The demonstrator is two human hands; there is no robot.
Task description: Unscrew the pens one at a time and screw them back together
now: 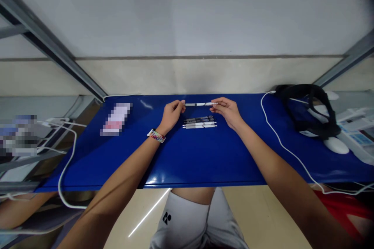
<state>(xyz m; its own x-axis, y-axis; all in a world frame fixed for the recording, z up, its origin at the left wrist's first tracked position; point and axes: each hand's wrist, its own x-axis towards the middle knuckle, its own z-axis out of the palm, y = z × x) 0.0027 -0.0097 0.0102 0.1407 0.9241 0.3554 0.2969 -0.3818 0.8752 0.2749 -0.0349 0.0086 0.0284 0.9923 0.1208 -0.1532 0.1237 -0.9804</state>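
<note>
A white and grey pen lies level between my two hands, one end in each. My left hand, with a colourful band on its wrist, pinches the grey tip end. At the other end, the fingers of my right hand are closed on the white barrel. Just nearer to me, several pens lie side by side on the blue tabletop: dark ones at the back and white and grey ones in front.
On the left of the table is a blurred-out flat item. A black headset with straps stands at the right, beside a white rounded object. A white cable runs over the right side. Metal posts flank the table.
</note>
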